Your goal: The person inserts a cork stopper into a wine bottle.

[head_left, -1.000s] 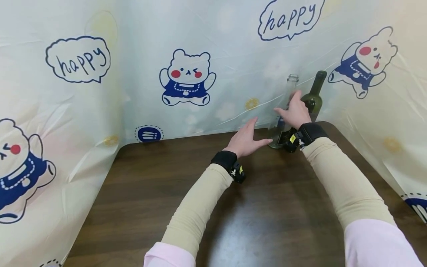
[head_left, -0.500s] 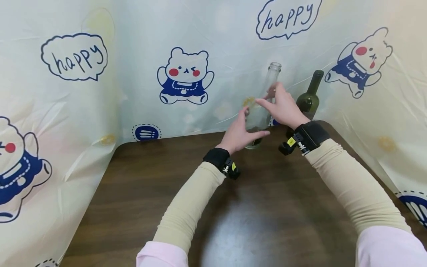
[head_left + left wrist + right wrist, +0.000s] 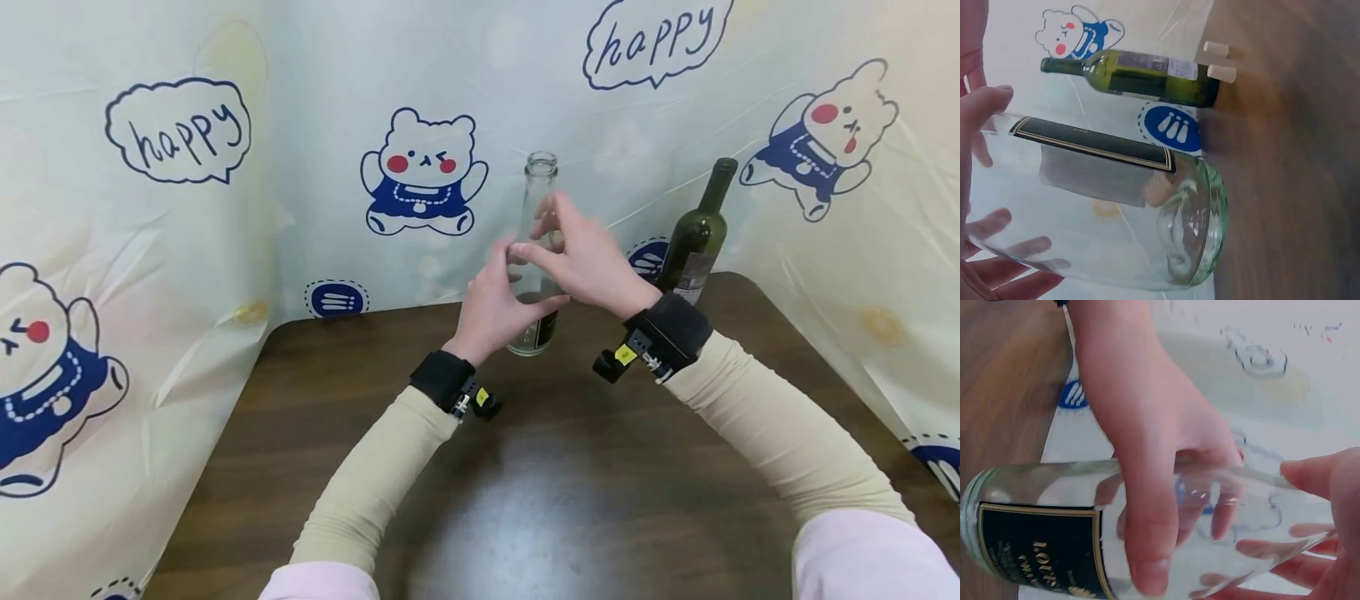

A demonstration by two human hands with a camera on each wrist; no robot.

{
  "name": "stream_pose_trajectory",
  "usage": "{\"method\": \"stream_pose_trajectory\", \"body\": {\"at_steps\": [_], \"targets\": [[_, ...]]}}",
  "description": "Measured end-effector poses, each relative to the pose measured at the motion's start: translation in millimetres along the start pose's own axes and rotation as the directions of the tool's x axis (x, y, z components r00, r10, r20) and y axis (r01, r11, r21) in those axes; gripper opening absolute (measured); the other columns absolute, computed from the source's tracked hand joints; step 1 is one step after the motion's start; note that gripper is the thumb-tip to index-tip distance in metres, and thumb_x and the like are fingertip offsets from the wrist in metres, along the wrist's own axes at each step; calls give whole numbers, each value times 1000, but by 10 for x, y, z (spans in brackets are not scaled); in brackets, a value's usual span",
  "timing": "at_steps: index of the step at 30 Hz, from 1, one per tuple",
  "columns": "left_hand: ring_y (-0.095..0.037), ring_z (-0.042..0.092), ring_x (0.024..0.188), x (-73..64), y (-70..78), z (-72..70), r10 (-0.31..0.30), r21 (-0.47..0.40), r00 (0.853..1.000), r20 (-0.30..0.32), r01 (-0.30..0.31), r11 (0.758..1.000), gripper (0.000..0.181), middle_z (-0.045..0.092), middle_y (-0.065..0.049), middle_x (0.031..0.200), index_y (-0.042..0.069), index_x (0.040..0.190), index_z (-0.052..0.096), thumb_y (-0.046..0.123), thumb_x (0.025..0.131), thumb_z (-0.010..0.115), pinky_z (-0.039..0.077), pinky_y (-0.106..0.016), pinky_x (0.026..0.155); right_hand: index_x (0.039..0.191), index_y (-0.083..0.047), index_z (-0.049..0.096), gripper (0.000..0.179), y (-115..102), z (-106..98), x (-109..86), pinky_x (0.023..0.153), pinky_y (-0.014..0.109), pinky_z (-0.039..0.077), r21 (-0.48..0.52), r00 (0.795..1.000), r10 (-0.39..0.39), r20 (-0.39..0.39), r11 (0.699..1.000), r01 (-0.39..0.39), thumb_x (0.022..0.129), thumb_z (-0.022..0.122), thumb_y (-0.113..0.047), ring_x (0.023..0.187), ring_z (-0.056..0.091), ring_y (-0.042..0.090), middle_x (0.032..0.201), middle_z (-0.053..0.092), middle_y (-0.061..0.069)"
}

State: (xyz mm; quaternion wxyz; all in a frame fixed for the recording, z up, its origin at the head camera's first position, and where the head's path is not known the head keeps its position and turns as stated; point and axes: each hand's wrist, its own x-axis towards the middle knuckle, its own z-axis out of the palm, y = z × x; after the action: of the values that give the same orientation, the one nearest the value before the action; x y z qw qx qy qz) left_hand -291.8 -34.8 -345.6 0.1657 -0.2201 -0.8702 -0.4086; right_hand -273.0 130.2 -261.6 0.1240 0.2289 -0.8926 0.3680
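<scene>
A clear glass bottle [image 3: 541, 171] stands nearly upright between both hands in the head view. My left hand [image 3: 491, 312] grips its lower body, fingers wrapped behind and thumb across the front. Higher up, at the shoulder and neck, my right hand [image 3: 600, 262] holds it with curled fingers. The right wrist view shows the bottle's dark label [image 3: 1041, 550] with gold edging and lettering. In the left wrist view its thick greenish base [image 3: 1200, 231] appears close to the tabletop.
A green wine bottle [image 3: 697, 233] stands at the back right of the brown wooden table [image 3: 337, 400]. Two pale corks, a farther cork [image 3: 1216, 49] and a nearer cork [image 3: 1222, 74], lie by its base. A printed curtain [image 3: 315, 225] hangs behind.
The clear bottle has moved left, away from the green bottle. My right hand has carried it over, and my left hand, open a second ago, now grips it too.
</scene>
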Motion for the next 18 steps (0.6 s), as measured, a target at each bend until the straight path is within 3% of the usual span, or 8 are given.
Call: {"method": "stream_pose_trajectory", "body": {"at_steps": [7, 12, 18], "targets": [[-16, 62, 112, -260, -141, -79, 16, 13, 1000, 23, -16, 1000, 93, 62, -3, 131, 14, 140, 40, 67, 73, 77, 57, -42, 93, 131, -7, 45, 55, -105, 207, -133, 68, 42, 58, -68, 999, -43, 27, 997, 44, 95, 67, -42, 89, 72, 27, 116, 69, 13], [-15, 64, 105, -397, -250, -43, -2, -4, 999, 50, 2, 1000, 88, 65, 0, 117, 14, 133, 40, 64, 72, 80, 57, -40, 87, 130, -6, 45, 51, -82, 333, -218, 63, 39, 53, -77, 996, -52, 67, 995, 57, 97, 66, -40, 78, 66, 24, 112, 68, 12], [-15, 60, 83, -511, -334, -6, -3, -1, 998, 56, 3, 1000, 83, 62, 4, 97, 14, 118, 39, 64, 68, 83, 52, -36, 70, 126, -8, 46, 48, -53, 446, -278, 57, 37, 48, -75, 992, -55, 110, 995, 64, 96, 67, -40, 66, 59, 22, 107, 69, 11]]}}
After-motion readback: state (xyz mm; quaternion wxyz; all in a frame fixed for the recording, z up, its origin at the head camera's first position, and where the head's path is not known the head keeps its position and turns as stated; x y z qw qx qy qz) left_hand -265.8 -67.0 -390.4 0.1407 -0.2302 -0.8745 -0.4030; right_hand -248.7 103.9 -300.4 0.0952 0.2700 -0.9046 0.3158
